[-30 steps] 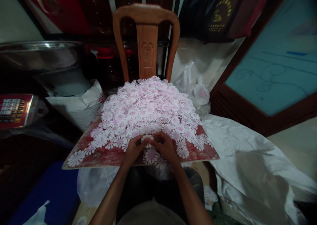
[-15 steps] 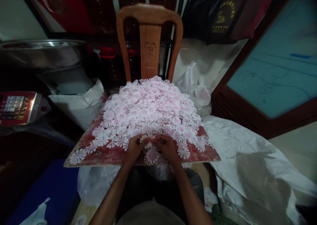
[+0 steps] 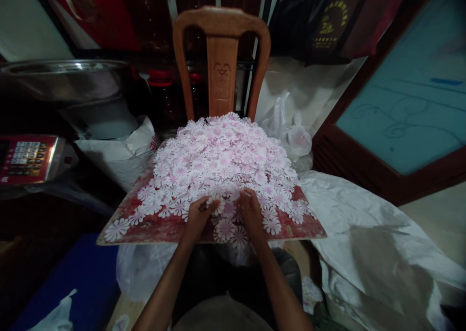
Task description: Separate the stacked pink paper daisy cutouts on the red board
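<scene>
A large heap of white artificial flower pieces with pale purple centres (image 3: 224,158) covers much of a worn red board (image 3: 155,230). At the heap's near edge, my left hand (image 3: 198,218) pinches a flower piece (image 3: 218,206) between thumb and fingers. My right hand (image 3: 251,213) is a little to the right, its fingers drawn together over the flowers. What those fingertips hold, if anything, is blurred and hidden. Between my wrists, loose flower pieces (image 3: 225,229) lie at the board's front edge, some hanging over it.
Behind the board rises a wooden chair back (image 3: 223,59). A red scale with keys (image 3: 31,158) and a metal basin (image 3: 69,81) are at left. A large white sack (image 3: 349,214) lies along the right side, near knotted plastic bags (image 3: 298,139). Fallen flowers (image 3: 311,292) lie on the floor.
My hands were together at the fingertips around a flower piece; now they are apart. The right hand has moved right and slightly away from me, while the left stays with the flower piece.
</scene>
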`<action>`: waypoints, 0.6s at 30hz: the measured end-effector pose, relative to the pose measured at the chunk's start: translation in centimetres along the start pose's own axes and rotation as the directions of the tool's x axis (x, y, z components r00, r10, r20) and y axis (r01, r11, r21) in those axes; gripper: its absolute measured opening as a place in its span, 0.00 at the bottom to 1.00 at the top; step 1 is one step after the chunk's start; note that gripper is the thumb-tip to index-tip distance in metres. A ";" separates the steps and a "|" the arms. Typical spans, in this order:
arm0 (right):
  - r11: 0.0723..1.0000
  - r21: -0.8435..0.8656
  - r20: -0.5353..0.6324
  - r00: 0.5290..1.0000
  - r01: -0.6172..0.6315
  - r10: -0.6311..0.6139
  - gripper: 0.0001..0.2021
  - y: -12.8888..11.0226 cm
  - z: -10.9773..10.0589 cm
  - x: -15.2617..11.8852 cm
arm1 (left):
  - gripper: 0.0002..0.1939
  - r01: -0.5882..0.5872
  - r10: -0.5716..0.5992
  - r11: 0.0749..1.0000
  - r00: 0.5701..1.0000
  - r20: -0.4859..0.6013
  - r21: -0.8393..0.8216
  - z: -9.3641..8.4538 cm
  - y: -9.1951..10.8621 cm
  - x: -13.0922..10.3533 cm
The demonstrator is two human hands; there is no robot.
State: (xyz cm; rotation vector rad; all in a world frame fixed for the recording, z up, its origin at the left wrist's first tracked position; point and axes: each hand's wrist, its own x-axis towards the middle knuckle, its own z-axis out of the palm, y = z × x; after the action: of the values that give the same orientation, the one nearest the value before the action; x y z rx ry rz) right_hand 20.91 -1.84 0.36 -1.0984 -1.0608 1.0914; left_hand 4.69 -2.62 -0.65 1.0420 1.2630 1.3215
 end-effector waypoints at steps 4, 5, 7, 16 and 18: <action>0.998 -0.053 0.147 0.989 -0.023 0.030 0.22 0.0 -0.2 0.0 | 0.17 -0.024 0.023 0.999 0.999 0.022 0.038 -0.1 -0.3 0.2; 0.998 -0.060 0.175 0.984 -0.020 0.030 0.24 0.1 -0.2 0.0 | 0.17 -0.036 0.035 0.998 0.999 0.029 0.047 -0.1 -0.4 0.3; 0.998 -0.067 0.230 0.973 -0.002 0.018 0.29 0.2 -0.2 0.1 | 0.17 -0.059 0.056 0.997 0.997 0.049 0.055 -0.2 -0.6 0.5; 0.978 -0.180 0.335 0.941 0.107 -0.042 0.11 1.5 -0.1 0.2 | 0.15 -0.067 0.062 0.997 0.991 0.118 0.041 -0.3 -0.8 0.6; 0.979 -0.173 0.328 0.944 0.106 -0.044 0.10 1.7 -0.1 0.2 | 0.15 -0.051 0.048 0.998 0.992 0.120 0.021 -0.3 -0.8 0.6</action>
State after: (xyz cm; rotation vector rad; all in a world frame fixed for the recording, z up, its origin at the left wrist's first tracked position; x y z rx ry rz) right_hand 20.77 -1.50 -1.32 -1.0377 -1.4806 1.1520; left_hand 4.39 -2.12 -1.48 1.1591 1.1720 1.2645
